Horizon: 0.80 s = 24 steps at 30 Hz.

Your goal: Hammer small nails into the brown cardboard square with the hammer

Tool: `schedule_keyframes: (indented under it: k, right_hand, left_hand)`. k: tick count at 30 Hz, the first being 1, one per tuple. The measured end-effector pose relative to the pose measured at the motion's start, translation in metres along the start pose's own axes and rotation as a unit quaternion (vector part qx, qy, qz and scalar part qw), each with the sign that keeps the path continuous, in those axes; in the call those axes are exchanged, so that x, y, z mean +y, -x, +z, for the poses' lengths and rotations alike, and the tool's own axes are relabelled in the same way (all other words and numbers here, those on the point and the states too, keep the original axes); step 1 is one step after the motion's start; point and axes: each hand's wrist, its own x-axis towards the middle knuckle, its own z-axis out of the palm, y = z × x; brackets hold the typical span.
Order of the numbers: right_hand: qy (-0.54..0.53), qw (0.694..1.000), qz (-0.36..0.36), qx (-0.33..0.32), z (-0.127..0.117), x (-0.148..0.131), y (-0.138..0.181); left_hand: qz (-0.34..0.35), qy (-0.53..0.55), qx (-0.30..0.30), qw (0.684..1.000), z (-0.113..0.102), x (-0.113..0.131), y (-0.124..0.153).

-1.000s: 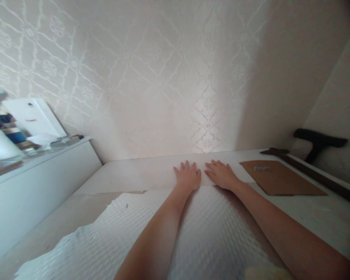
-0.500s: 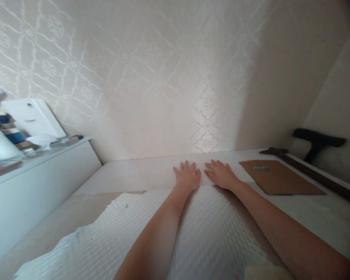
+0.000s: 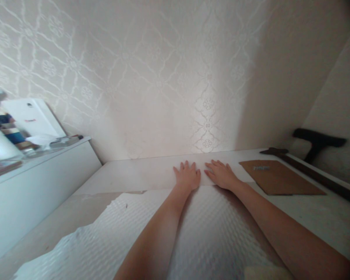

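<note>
My left hand (image 3: 188, 177) lies flat on a white board (image 3: 140, 173) that runs along the foot of the wall, its fingers spread. Beside it, a small gap to the right, my right hand (image 3: 222, 175) rests palm down on the same board with fingers stretched out. Neither hand holds anything. Under my forearms spreads a sheet of white bubble wrap (image 3: 204, 229) with a ragged left edge. To the right of my right hand lies a flat piece of brown cardboard (image 3: 282, 181) with a small heap of grey metal pieces, perhaps nails or screws (image 3: 261, 168), on it.
A hammer (image 3: 305, 169) with a long dark handle lies at the right, near a black T-shaped object (image 3: 316, 142). At the left a white cabinet (image 3: 46, 171) carries a white box (image 3: 32, 116) and assorted items. Patterned wallpaper (image 3: 157, 85) covers the wall ahead.
</note>
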Motion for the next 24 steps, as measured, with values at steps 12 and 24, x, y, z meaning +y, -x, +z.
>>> schedule_keyframes:
  k: [12, 24]
  right_hand:
    - [-0.002, 1.000, 0.001, 0.001, -0.0004, -0.0005, 0.0004]
    - [0.001, 1.000, -0.001, 0.001, -0.0002, -0.0002, 0.0001]
  left_hand:
    - [0.000, 0.007, 0.000, 1.000, -0.0007, 0.0000, 0.0001]
    - [0.001, 0.008, -0.004, 1.000, -0.0005, -0.0001, 0.0002]
